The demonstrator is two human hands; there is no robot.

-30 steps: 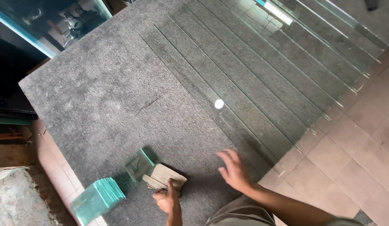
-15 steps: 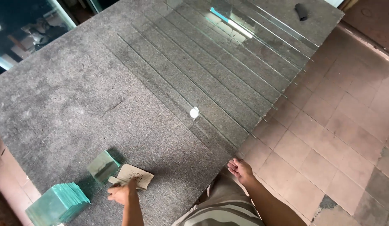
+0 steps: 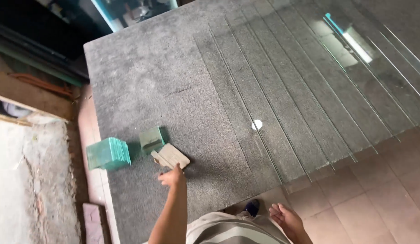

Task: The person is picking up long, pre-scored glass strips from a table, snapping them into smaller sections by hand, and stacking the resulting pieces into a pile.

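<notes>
1. Left hand [image 3: 171,175]: reaches forward over the grey felt-covered table [image 3: 174,81]. Its fingers are loosely curled and lie at the near edge of a small tan block [image 3: 170,156]. Whether they touch the block or grip it cannot be told from this view.
2. Tan block: flat and rectangular, lying tilted on the felt near the table's left edge. It sits just in front of the left hand's fingertips.
3. Small green glass stack [image 3: 151,138]: a short pile of square pieces standing on the felt just beyond the tan block, close beside it.
4. Larger green glass stack [image 3: 109,153]: a wider pile of like pieces to the left of the small stack, sitting at the table's left edge, apart from the hand.
5. Right hand [image 3: 286,218]: open and empty, fingers spread loosely. It hangs off the table's near edge, above the tiled floor [image 3: 377,199], well apart from the block and both stacks.
6. Long glass strips [image 3: 282,104]: clear, narrow panes lying side by side across the right half of the table. Their near ends overhang the edge.
7. White round spot [image 3: 257,124]: a small disc-like mark on one of the strips, its nature unclear.
8. Striped garment [image 3: 228,230]: the person's own, at the lower frame edge between both arms.
</notes>
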